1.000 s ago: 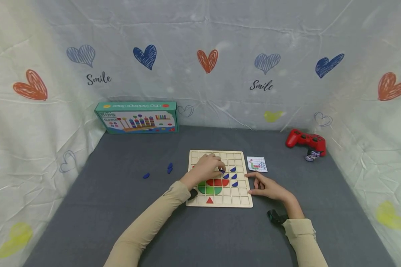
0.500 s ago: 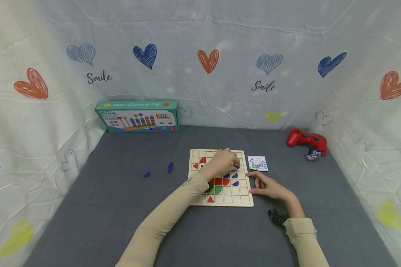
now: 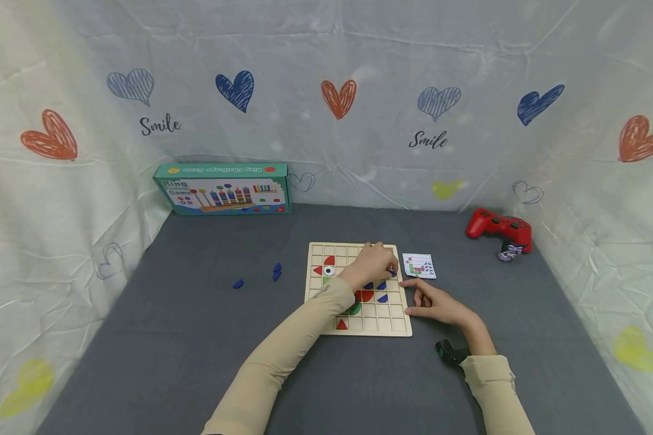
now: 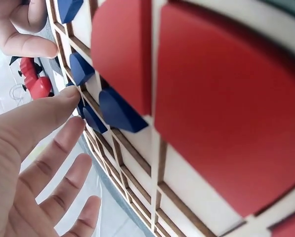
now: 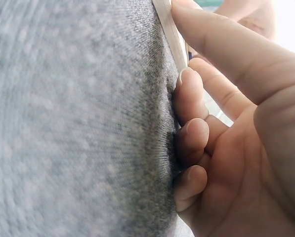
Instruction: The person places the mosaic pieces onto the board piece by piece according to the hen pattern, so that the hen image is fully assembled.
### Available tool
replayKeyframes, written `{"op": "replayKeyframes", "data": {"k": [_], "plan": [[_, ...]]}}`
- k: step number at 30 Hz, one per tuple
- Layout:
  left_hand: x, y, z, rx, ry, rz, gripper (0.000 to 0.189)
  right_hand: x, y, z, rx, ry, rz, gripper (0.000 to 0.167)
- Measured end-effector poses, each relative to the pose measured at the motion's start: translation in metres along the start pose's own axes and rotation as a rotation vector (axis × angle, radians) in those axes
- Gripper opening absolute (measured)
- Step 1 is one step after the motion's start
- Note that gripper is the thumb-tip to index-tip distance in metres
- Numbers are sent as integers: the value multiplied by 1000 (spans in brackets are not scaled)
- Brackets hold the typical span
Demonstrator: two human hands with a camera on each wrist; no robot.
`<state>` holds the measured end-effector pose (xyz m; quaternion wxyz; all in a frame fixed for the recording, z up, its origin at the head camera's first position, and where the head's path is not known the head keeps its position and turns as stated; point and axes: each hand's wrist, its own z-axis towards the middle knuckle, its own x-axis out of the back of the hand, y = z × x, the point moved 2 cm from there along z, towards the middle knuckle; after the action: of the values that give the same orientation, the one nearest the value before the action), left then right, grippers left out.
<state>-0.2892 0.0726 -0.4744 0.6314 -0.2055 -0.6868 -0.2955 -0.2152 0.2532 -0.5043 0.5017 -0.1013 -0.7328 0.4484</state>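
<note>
A square wooden grid board [image 3: 386, 326] lies on the grey cloth with red, green and blue flat pieces in its cells. My left hand [image 3: 372, 264] reaches over its upper right part, thumb and index fingertips pinching a small blue half-round piece [image 3: 392, 273]. In the left wrist view that piece is mostly hidden behind the fingertips, and other blue pieces [image 4: 118, 111] sit in cells beside a large red piece [image 4: 226, 98]. My right hand [image 3: 438, 307] touches the board's right edge with thumb and index finger apart; the other fingers are curled onto the cloth.
Loose blue pieces [image 3: 277, 272] lie left of the board, with another blue piece [image 3: 238, 284] farther left. A printed pattern card [image 3: 419, 266] lies right of the board. At the back stand a game box [image 3: 223, 196] and a red game controller [image 3: 497, 228].
My left hand has moved right across the board, from its middle to the upper right cells, uncovering red pieces and a round eye piece at the left. The right hand stays at the edge.
</note>
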Motion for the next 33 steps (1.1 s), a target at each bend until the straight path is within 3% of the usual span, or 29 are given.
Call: {"op": "replayKeyframes", "data": {"k": [8,17,33], "plan": [[0,-1,-2,5,-22,-29,14,1,0,1,-52,-10,13,57],[3,1,-12,4,-69,-45,21,0,-2,0,-4,2,27,56],[1,0,-17,-18,-28,-40,23,1,-1,-1,-49,-10,8,58]]}}
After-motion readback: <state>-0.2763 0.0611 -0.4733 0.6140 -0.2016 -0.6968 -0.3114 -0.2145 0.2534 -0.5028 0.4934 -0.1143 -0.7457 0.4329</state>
